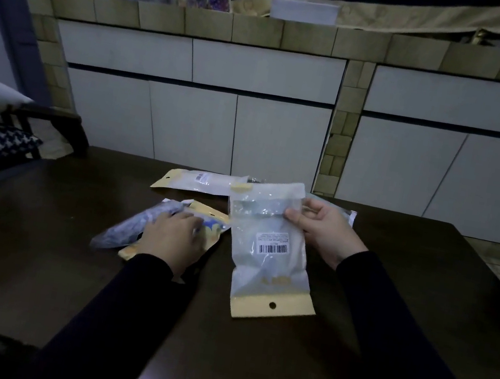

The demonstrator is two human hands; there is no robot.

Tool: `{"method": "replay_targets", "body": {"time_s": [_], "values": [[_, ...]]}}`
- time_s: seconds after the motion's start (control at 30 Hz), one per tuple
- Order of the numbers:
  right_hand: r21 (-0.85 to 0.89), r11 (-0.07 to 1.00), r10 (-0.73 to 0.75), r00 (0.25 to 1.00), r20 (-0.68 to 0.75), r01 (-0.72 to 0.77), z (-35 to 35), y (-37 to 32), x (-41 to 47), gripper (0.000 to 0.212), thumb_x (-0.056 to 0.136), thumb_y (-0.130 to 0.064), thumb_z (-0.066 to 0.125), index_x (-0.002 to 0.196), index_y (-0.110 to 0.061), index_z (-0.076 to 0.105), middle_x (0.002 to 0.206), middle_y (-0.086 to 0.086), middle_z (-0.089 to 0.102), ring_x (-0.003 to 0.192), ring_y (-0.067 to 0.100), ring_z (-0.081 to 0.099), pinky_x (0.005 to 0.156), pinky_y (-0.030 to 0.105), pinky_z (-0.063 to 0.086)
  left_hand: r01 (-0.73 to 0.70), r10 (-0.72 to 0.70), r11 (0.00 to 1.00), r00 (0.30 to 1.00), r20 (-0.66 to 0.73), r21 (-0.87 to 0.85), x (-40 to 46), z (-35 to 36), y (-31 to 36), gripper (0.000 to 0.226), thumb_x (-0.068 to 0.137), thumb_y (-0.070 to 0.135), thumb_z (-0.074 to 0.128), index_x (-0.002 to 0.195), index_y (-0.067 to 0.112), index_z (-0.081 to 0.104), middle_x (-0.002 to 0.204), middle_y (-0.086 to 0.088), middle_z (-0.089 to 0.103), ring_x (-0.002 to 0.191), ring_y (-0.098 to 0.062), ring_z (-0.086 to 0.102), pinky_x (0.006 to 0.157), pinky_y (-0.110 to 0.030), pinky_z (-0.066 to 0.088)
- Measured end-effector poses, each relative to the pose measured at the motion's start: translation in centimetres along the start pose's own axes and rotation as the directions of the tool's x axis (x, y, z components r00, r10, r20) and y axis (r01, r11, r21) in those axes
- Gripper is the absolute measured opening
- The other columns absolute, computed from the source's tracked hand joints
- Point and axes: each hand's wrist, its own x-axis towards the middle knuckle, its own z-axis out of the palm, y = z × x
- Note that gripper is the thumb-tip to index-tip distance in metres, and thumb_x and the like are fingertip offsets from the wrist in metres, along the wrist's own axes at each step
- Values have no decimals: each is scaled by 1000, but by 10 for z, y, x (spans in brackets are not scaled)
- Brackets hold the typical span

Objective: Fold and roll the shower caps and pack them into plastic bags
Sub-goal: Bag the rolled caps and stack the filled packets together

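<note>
- Dark brown wooden table (pixel 27 267): fills the foreground; two arms in black sleeves (pixel 129 295) reach across it from the near edge.
- Clear plastic bag with a yellow hang-hole header and barcode label (pixel 267 252): held up off the table, header end nearest the viewer, open end away.
- Right hand (pixel 324 232): pinches the far right edge of this bag, thumb on the front face and fingers curled behind.
- Left hand (pixel 173 237): lies palm down, fingers nearly flat, on a second yellow-trimmed plastic bag (pixel 212 226) lying on the table.
- Rolled grey patterned shower cap (pixel 131 228): lies on the table just left of the left hand, touching the second bag; whether the fingers grip it cannot be told.
- Third flat yellow-edged plastic bag (pixel 196 181): lies farther back, near the table's far edge.
- White-panelled counter with beige tile trim (pixel 262 74): stands behind the table.
</note>
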Motion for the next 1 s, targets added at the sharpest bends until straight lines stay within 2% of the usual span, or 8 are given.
{"method": "replay_targets", "body": {"time_s": [0.17,0.27,0.33,0.4,0.5,0.63,0.8,1.0], "values": [[-299,909,-325,943,-69,291,27,-15,-8,30,86,-8,67,113,-16,59,103,-6,69,92,0,66,78,20,56,9,-7,989,1000,12,-150,-2,1,-5,30,97,31,46,121,21,61,129,-9,58,120,-26,48,97,-35,38],[-607,591,-583,801,135,532,31,-6,-15,27,86,-5,67,111,-18,65,99,-2,70,91,3,63,79,19,53,27,-15,973,999,53,-229,-2,-2,-9,35,96,34,48,128,23,59,132,-9,57,122,-25,49,97,-30,36],[-731,312,-610,718,335,606,21,8,-14,28,84,-3,67,109,-14,69,105,1,71,94,10,64,85,21,51,38,-16,967,996,87,-251,-1,-4,-14,35,97,35,48,128,23,58,126,-9,61,115,-23,55,95,-29,37],[-763,213,-573,710,408,610,9,22,-16,33,80,4,68,109,-12,70,112,0,70,102,12,64,94,18,47,40,-11,961,994,107,-272,1,-4,-17,35,97,34,47,129,23,57,121,-9,64,109,-23,58,96,-31,43],[-779,243,-492,766,414,578,-5,33,-22,37,75,11,66,104,-12,72,112,-2,70,109,7,60,98,8,38,37,-5,966,992,122,-254,5,1,-21,36,96,32,51,131,23,55,117,-9,65,105,-24,61,93,-36,47],[-807,268,-351,834,426,526,-11,37,-25,39,73,11,63,98,-18,73,112,-7,69,109,2,60,99,9,38,72,-47,928,996,78,-365,7,4,-24,35,99,32,46,133,27,54,126,-9,61,110,-23,58,96,-36,46],[-783,245,-282,815,506,571,1,49,-22,38,72,11,59,92,-17,74,112,-8,70,109,3,61,98,11,40,136,-75,787,989,124,-602,12,7,-32,36,96,34,52,131,29,56,121,-5,65,105,-18,62,96,-40,50],[-763,256,-237,804,546,594,17,53,-12,35,74,11,55,91,-14,73,114,-6,69,110,6,61,98,9,39,93,-131,730,991,-5,-677,19,4,-28,33,93,30,58,124,20,63,117,0,68,108,-15,61,96,-27,44]]}}
